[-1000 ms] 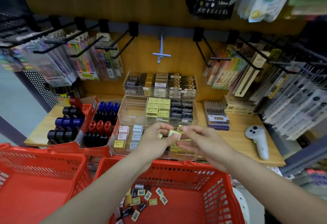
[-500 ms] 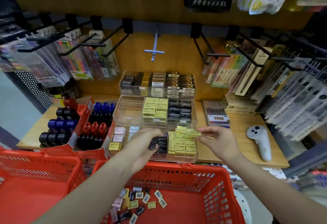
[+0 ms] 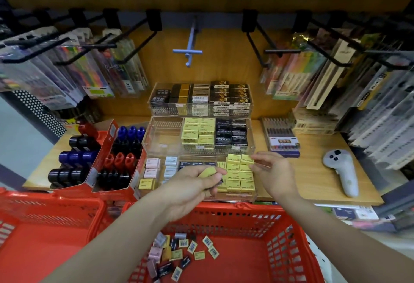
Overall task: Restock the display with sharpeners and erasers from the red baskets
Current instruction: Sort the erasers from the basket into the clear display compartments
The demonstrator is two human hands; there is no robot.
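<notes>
Hands over the front clear tray, each holding erasers.
Left hand (image 3: 192,184) grips a few erasers; right hand (image 3: 272,170) pinches a yellow eraser (image 3: 247,159) above the tray's (image 3: 237,196) yellow rows. More erasers (image 3: 179,253) lie in the red basket (image 3: 291,249) below.

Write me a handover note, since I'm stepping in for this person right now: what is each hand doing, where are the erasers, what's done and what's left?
Left hand: grips a yellow eraser plus something dark, over the front clear tray.
Right hand: pinches a yellow eraser at the top of the tray's yellow stack.
Done: yellow column nearly full.
Left: set down both handfuls, then shelve the loose erasers in the right red basket. Left red basket looks empty where visible.
</notes>
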